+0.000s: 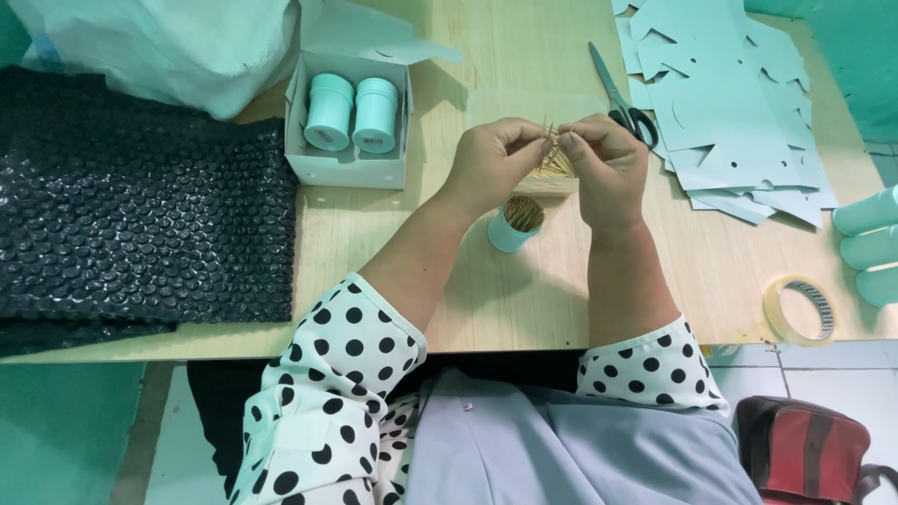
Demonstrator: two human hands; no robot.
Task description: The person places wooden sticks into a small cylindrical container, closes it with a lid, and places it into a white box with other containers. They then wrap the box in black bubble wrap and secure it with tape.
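- We see our left hand [494,161] and right hand [606,166] meet over the wooden table [505,290], fingertips pinched shut on a small bundle of toothpicks [554,159] held between them.
- The bundle fans out between the two grips — its sticks seem to run roughly toward and away from us, though the hands hide most of it.
- Just below the hands, toward us, stands a small teal cup [514,224], upright, open-topped and packed with toothpicks; both hands lie about equally near it.
- Off to our left sits a white box [344,168] with two teal jars [353,112]; to our right, scissors [619,98] and teal paper offcuts [739,122].
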